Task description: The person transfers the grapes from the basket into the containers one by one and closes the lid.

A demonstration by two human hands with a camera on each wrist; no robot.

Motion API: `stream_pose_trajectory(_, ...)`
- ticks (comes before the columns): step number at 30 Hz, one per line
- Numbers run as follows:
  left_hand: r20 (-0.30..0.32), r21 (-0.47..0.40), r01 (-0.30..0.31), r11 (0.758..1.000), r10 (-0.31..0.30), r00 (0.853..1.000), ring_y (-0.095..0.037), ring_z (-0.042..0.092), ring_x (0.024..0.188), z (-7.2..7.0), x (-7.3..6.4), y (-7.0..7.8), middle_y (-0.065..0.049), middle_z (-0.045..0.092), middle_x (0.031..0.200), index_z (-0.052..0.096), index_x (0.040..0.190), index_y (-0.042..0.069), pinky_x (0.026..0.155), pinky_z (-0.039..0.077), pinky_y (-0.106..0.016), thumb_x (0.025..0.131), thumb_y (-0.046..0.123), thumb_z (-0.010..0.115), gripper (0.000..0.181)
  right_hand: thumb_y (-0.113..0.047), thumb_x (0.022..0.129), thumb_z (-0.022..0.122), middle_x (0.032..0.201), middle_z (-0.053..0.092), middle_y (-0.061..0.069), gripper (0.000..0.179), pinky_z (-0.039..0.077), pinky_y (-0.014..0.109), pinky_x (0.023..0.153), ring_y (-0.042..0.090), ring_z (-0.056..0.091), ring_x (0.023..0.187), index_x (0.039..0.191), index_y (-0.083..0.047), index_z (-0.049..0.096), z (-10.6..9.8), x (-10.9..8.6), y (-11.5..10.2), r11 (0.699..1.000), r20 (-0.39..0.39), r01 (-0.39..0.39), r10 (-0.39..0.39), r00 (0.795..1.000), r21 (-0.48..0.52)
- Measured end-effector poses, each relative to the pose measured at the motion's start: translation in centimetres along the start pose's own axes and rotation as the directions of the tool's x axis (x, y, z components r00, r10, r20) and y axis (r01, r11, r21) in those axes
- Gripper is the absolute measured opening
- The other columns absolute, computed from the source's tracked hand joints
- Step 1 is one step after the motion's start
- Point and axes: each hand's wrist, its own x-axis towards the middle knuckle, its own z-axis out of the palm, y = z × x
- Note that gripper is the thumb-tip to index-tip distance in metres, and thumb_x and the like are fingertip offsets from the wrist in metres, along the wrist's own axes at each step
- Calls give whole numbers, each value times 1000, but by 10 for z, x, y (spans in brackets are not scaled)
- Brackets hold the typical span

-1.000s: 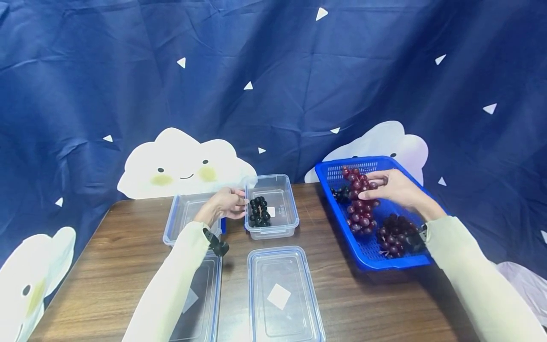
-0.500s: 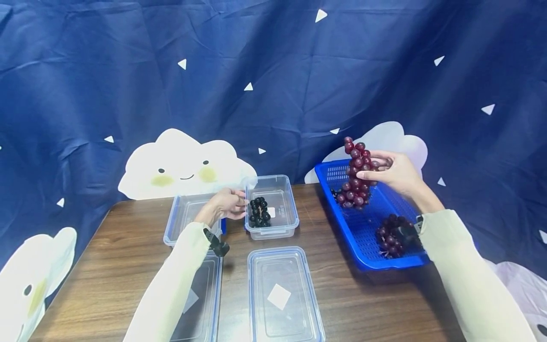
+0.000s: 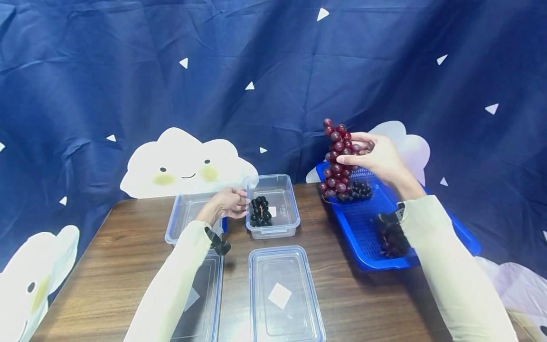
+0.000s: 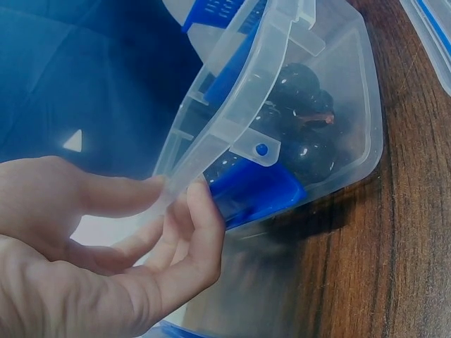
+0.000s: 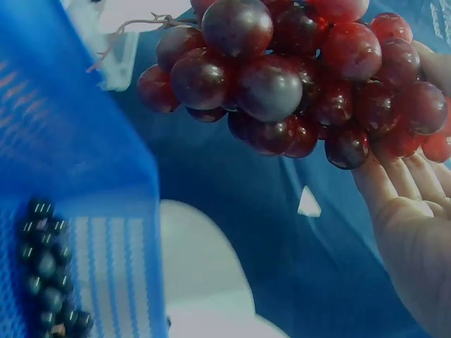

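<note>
Red grapes [image 3: 336, 169] sit gripped in the right hand [image 3: 380, 156].

Dark red grapes [image 3: 335, 172], bright blue basket [image 3: 363, 262], black grapes [image 3: 260, 212]
From here I see a brown wood-grain worktop [image 3: 124, 266], pale green sleeves [image 3: 444, 256] and a deep blue cloth [image 3: 273, 42], which has white triangles [image 3: 322, 14] and white clouds [image 3: 183, 152] with yellow cheeks [image 3: 209, 173].

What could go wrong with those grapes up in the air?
The right hand pinches the red grapes by the middle of the bunch, so they might slip and drop. A thin stem sticks out and could snag on the blue basket. The left hand pinches the clear box at its rim; a hard tug might tip it and shift the black grapes inside.
</note>
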Motion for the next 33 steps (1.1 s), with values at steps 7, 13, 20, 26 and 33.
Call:
stream_pose_trajectory(7,-2,1,6,1000,-6,1000,-17,58,86,-1,-3,2,-7,54,99,43,145,-4,76,60,-27,103,-3,57,44,-12,85,88,96,79,-19,53,63,18,78,-1,76,92,133,-1,68,32,14,-11,981,48,49,-59,997,189)
stream_pose_trajectory(13,-3,-4,10,1000,-10,1000,-17,58,86,-1,-3,2,-7,54,98,43,143,-3,75,61,-27,103,-4,57,43,-6,85,87,97,81,-12,54,64,21,77,4,78,91,134,3,66,68,23,-14,950,117,30,-69,991,312)
stream_pose_trajectory(20,-4,-4,7,1000,-7,1000,-18,58,86,0,0,2,-8,56,103,43,144,-2,74,61,-26,103,-3,57,44,-14,84,89,113,81,7,58,63,22,78,6,76,96,135,-1,66,106,29,-7,968,220,-42,-14,975,247)
stream_pose_trajectory(26,-4,-9,16,1000,-16,1000,-17,58,86,0,0,1,-9,56,105,43,145,-2,74,61,-26,103,-3,57,45,-13,83,89,119,79,17,56,64,25,78,8,76,94,133,0,67,133,28,9,971,255,-88,29,966,224)
stream_pose_trajectory(33,-4,-14,19,1000,-19,1000,-17,57,86,0,-2,2,-8,55,102,40,147,-2,73,60,-26,103,-4,56,47,-16,81,91,113,80,12,53,60,22,80,6,73,91,127,-1,69,159,29,28,973,282,-176,128,951,151)
